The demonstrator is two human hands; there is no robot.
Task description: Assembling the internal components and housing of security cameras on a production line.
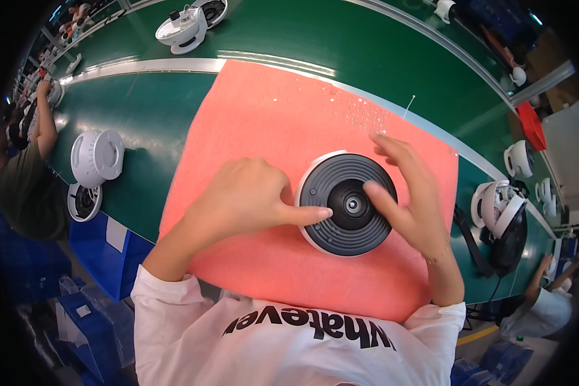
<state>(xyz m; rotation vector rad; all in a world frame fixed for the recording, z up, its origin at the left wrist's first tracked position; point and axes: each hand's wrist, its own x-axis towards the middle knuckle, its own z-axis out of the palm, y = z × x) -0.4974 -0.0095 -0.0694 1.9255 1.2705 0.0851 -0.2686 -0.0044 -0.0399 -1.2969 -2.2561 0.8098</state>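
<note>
A round appliance base lies in front of me, its ribbed dark-grey underside up, with a white rim and a black centre around a small metal shaft. My left hand is at its left side, thumb stretched onto the ribbed face near the black centre. The other left fingers are curled under, so anything inside them is hidden. Over the right part of the base, my right hand has its fingers apart and its thumb above the black centre. Beyond it, rows of small clear dots lie on the pink mat.
White round appliance parts stand at the left on the green table. More white parts and a black strap are at the right. Another white unit sits on the far belt. A blue bin hangs by the left edge; people work on both sides.
</note>
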